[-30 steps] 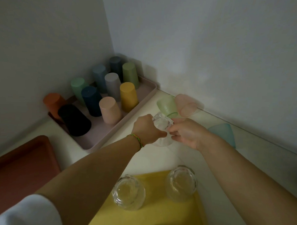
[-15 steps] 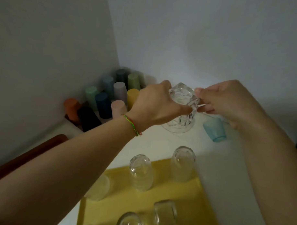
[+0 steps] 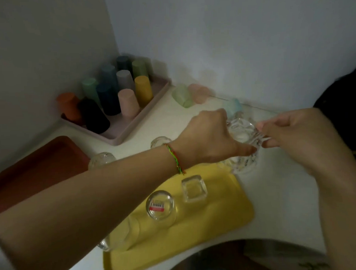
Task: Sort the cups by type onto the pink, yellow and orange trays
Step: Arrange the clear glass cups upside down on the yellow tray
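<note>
Both hands hold a clear cut-glass cup (image 3: 242, 132) upside down over the far right corner of the yellow tray (image 3: 216, 224). My left hand (image 3: 207, 140) grips its left side and my right hand (image 3: 290, 131) pinches its right side. Clear glasses stand inverted on the yellow tray, among them a round one with a red label (image 3: 159, 205) and a square one (image 3: 194, 188). Several coloured opaque cups stand inverted on the pink tray (image 3: 122, 136) in the corner. The orange tray (image 3: 33, 166) lies at the left.
Translucent green (image 3: 181, 95), pink (image 3: 199, 92) and blue (image 3: 233, 106) cups sit on the white counter along the back wall. Two more clear glasses (image 3: 102, 159) stand behind my left forearm. A curved metal rim (image 3: 258, 253) shows at the bottom right.
Both hands have carried the cut-glass cup from the back wall toward me and lower, down to the yellow tray's far right corner. My view has tilted down.
</note>
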